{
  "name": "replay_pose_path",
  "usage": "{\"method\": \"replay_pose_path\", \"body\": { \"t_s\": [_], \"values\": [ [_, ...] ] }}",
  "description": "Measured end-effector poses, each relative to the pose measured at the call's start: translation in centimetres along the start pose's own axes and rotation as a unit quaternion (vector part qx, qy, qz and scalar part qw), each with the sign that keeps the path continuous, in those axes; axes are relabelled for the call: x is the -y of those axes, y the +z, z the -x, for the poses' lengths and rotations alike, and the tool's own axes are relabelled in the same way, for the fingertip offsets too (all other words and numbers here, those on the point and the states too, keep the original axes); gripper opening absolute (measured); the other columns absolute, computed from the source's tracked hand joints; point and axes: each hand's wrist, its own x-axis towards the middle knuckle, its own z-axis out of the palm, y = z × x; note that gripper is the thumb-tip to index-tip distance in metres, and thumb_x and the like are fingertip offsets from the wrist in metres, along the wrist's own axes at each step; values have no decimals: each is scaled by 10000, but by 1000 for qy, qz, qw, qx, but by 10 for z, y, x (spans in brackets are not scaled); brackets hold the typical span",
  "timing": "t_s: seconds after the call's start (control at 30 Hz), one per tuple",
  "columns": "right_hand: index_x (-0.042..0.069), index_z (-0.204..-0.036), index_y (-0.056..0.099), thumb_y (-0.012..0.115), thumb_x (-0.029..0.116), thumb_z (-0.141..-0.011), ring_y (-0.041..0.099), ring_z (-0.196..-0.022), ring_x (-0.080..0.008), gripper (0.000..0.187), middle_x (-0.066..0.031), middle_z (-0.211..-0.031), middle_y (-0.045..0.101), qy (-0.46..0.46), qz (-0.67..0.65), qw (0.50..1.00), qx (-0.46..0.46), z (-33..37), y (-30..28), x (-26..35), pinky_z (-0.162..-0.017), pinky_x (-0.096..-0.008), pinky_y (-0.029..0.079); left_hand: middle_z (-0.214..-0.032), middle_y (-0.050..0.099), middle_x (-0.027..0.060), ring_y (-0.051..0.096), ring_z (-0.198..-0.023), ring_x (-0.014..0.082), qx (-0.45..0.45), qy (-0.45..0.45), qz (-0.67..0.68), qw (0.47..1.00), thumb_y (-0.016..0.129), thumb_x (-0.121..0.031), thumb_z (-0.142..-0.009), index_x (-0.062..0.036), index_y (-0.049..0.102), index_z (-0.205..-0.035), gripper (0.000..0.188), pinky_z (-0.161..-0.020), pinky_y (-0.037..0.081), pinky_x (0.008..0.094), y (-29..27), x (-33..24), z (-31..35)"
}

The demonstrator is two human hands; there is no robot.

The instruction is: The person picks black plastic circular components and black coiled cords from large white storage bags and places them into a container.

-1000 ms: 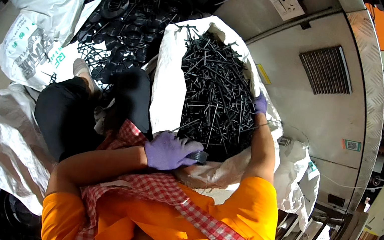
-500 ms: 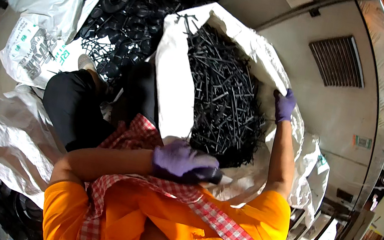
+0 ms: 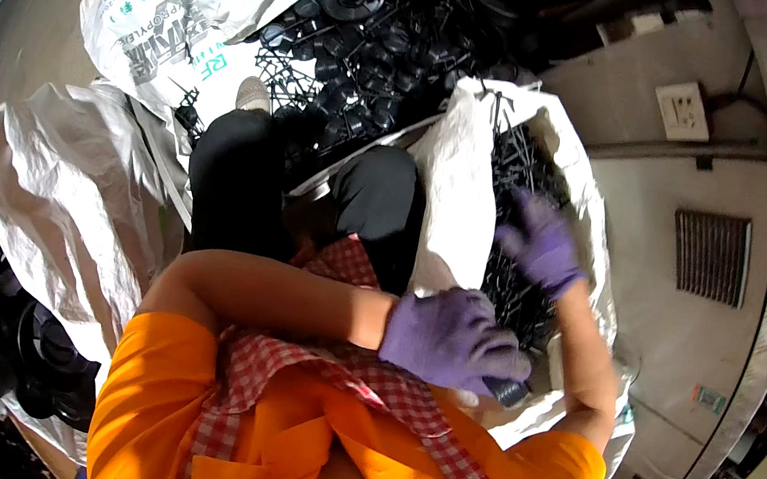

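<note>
My left hand (image 3: 450, 340), in a purple glove, is closed around a short dark rounded object (image 3: 507, 391) whose end pokes out past the fingers; its kind cannot be made out. It is held at the near edge of a white woven sack (image 3: 463, 187). Thin black plastic sticks (image 3: 518, 298) fill the sack. Over these sticks reaches my right hand (image 3: 545, 246), also purple-gloved and slightly blurred, its fingers stretched out and apart. Whether its fingertips touch the sticks is hard to tell.
Black plastic parts (image 3: 362, 63), some round, are heaped beyond my knees. A printed white sack (image 3: 150, 28) lies at the far left, with a crumpled sack (image 3: 71, 197) nearer. A pale panel with a vent (image 3: 710, 257) and a socket plate (image 3: 682, 111) stands at the right.
My right hand has let go of the sack's right rim and moved inward over the sticks. My left hand still holds the dark object, now turned. The whole view has shifted.
</note>
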Motion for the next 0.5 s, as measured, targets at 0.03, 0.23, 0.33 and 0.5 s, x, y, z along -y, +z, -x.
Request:
{"method": "replay_pose_path", "body": {
  "t_s": [0.03, 0.23, 0.33, 0.5],
  "values": [
    [50, -1360, 364, 617, 363, -834, 507, -1159, -359, 662, -198, -1290, 498, -46, 37, 998, -23, 19, 30, -10, -972, -399, 416, -829, 608, 33, 592, -619, 181, -13, -32, -11, 999, 684, -382, -755, -155, 555, -1065, 405, -629, 479, 324, -16, 10, -2],
    [78, -1401, 314, 756, 375, -716, 411, -1266, -366, 868, -227, -1347, 436, 107, -85, 907, 399, 22, -58, 35, -1049, -416, 333, -901, 640, 117, 640, -766, 297, 70, -370, -253, 891, 594, -241, -828, -118, 552, -1063, 268, -714, 503, 409, -157, 86, 8],
    [75, -1269, 514, 760, 353, -702, 553, -1111, -329, 678, -193, -1197, 577, 139, 33, 880, 454, -9, -84, 20, -960, -373, 420, -953, 657, 127, 653, -882, 294, 162, -514, -287, 792, 598, -167, -802, -93, 583, -1001, 212, -732, 525, 402, -198, 125, 34],
    [78, -1123, 591, 700, 243, -756, 621, -885, -333, 417, -163, -1043, 628, 50, 38, 986, 151, -167, -74, 42, -774, -411, 494, -992, 677, 66, 663, -940, 230, 304, -551, -303, 716, 809, -163, -571, -99, 627, -995, 466, -722, 535, 339, -197, 152, 55]
  ]
}}
